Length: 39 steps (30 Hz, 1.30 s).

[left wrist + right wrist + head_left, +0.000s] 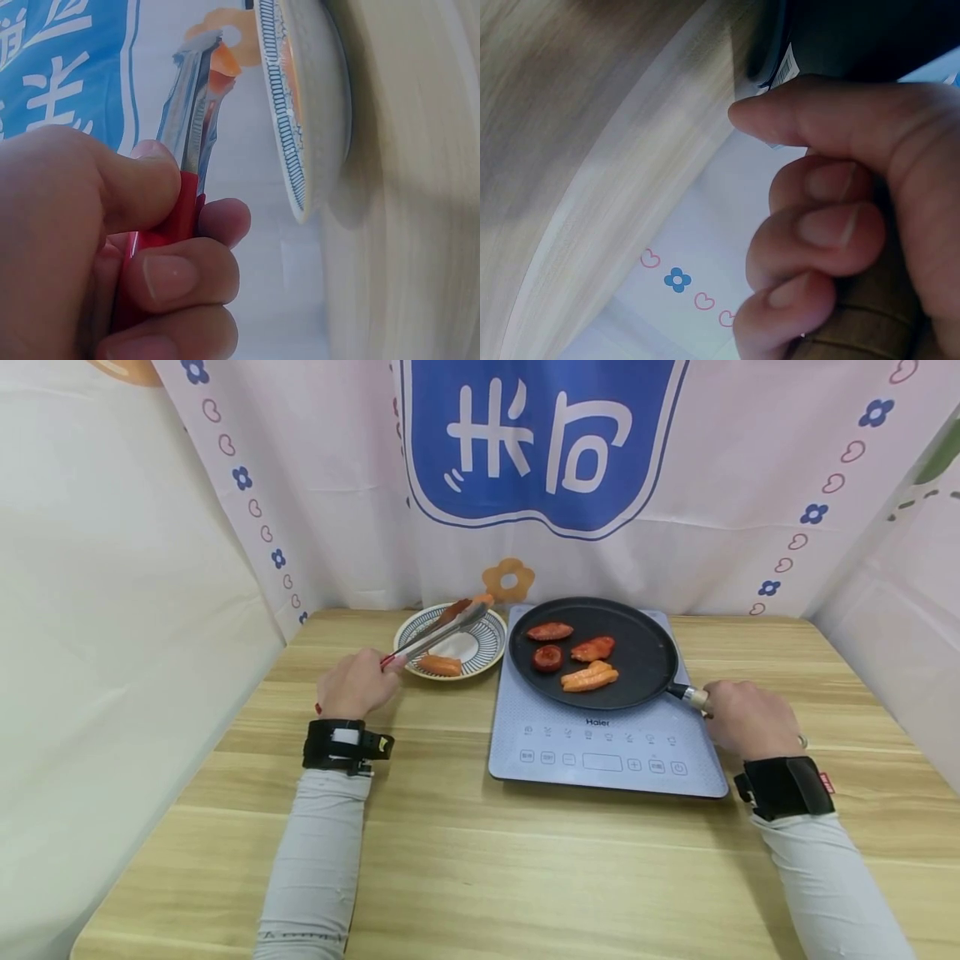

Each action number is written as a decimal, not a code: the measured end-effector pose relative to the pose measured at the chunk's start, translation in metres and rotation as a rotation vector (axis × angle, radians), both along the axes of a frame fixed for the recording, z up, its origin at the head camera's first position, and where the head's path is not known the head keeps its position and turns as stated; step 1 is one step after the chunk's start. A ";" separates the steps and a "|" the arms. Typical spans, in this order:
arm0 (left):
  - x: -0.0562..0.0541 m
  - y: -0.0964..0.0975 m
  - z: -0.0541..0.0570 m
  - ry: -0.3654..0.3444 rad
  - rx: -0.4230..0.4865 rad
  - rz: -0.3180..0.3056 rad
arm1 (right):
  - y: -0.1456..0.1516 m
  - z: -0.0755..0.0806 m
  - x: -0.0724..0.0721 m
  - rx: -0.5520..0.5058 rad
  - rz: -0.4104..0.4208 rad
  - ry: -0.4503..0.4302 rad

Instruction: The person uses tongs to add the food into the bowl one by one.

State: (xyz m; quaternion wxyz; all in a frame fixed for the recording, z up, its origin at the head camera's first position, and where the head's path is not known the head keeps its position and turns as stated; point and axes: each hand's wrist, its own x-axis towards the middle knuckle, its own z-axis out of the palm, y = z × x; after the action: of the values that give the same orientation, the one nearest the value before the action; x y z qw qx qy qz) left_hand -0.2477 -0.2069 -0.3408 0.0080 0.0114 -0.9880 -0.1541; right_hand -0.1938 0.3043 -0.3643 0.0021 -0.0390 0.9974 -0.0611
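My left hand (pixel 358 683) grips metal tongs (pixel 447 631) by their red handles, thumb on top. An orange piece of food (pixel 223 60) shows at the tongs' tips, above the patterned plate (pixel 491 658). Another orange piece (pixel 440 665) lies on that plate. My right hand (pixel 752 718) is curled round the wooden handle (pixel 697 698) of a black frying pan (pixel 637 652). In the pan lie reddish pieces (pixel 550 632), a round dark red piece (pixel 547 658) and a scored orange piece (pixel 589 677).
Beneath the pan is a white induction cooker (pixel 517 727) with a touch panel along its front. It stands on a wooden table (pixel 450 860). A printed cloth (pixel 337 510) hangs right behind the plate and cooker.
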 end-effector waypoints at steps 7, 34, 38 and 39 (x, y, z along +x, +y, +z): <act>0.005 0.003 0.006 0.022 -0.003 0.003 | -0.001 0.002 0.001 0.003 -0.005 -0.018; 0.012 0.015 0.015 0.056 -0.013 -0.037 | -0.001 0.002 0.001 0.007 -0.016 -0.033; 0.013 0.016 0.017 0.058 -0.010 -0.045 | -0.001 0.002 0.001 0.010 -0.014 -0.030; 0.013 0.016 0.017 0.059 -0.009 -0.044 | -0.001 0.002 0.001 0.011 -0.014 -0.029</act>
State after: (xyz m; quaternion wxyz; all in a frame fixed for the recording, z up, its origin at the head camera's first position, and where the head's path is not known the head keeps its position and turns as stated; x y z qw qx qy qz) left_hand -0.2346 -0.1904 -0.3234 0.0340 -0.0149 -0.9880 -0.1501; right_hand -0.1927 0.3028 -0.3626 0.0162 -0.0313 0.9978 -0.0560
